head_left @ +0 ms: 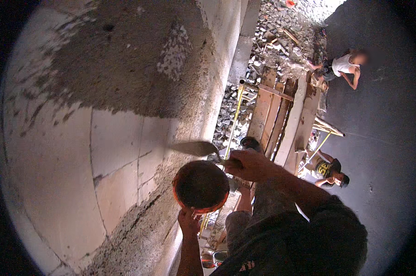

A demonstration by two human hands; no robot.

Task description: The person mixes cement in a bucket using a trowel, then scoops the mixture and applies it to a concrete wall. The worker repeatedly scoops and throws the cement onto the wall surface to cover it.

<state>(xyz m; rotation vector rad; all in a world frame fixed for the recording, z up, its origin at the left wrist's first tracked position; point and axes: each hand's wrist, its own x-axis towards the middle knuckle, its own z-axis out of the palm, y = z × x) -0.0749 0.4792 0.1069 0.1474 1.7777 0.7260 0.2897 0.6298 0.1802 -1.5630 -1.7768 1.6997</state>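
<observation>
My left hand (188, 221) grips the lower edge of a round orange bucket (176, 197), holding it up close to the wall. Dark, rough mortar (201, 183) shows inside it. My right hand (253, 165) is wrapped round the handle of a pointing trowel. The trowel's blade (195, 148), slightly blurred, points left toward the wall, just past the bucket's far rim. Pale blocks make up the wall (120, 152) at my left. A broad patch of wet grey mortar (125, 55) covers its far part, with ragged edges.
Wooden scaffold planks (281, 119) run away from me, with yellow poles (235, 119) alongside. Broken stone (268, 50) lies beyond and below. One person (346, 64) is far right; another, in a dark cap (344, 181), is nearer. Buckets (209, 262) stand low down.
</observation>
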